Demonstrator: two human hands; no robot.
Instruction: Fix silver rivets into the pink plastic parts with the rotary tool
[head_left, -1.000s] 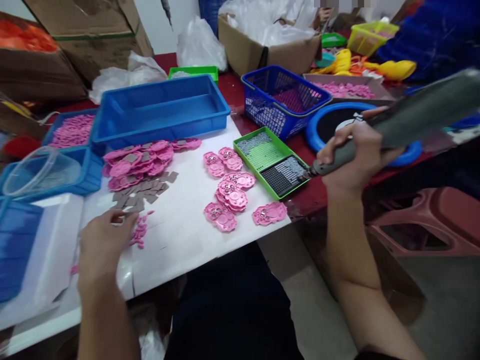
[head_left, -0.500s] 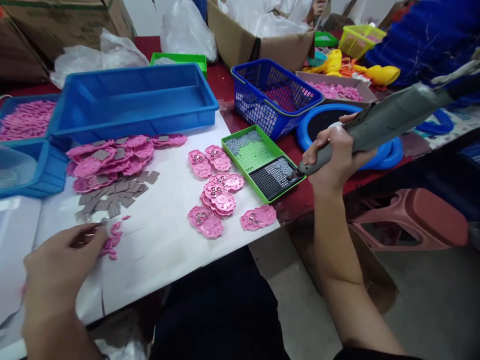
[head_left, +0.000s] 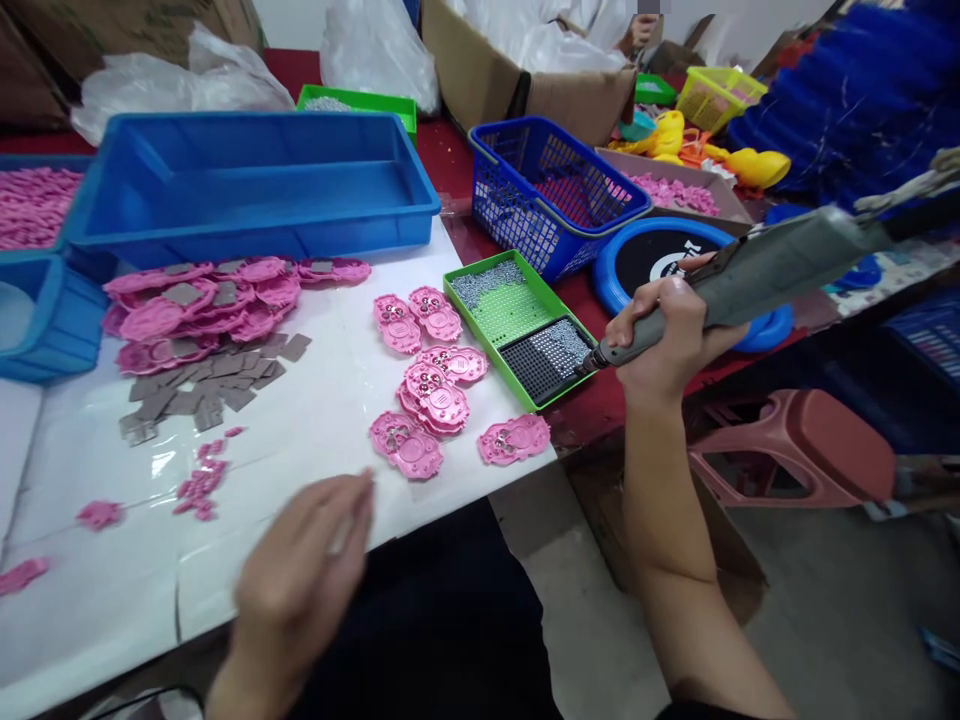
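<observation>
So my right hand (head_left: 675, 335) has its grip wrapped tight around the grey electric screwdriver (head_left: 757, 275), tip pointed down right at the near corner of the green tray (head_left: 525, 335), over the black grid section with the little silver screws in it. My left hand (head_left: 307, 575) is hanging over the near edge of the white table (head_left: 315, 480), fingers loosely curled together; it's blurry and I honestly can't tell if it's pinching anything. Closest things to it are the pink plastic pieces (head_left: 427, 390) lying in a loose bunch between the left hand and the tray, with one more pink piece (head_left: 516, 440) just beside the table edge. Further left there's a bigger heap of pink pieces (head_left: 202, 305) with grey square pads (head_left: 202, 390) scattered next to it, plus some small pink bits (head_left: 199, 485). Behind all that sits a big blue bin (head_left: 255, 190), and a blue mesh basket (head_left: 555, 190) is just past the tray.
</observation>
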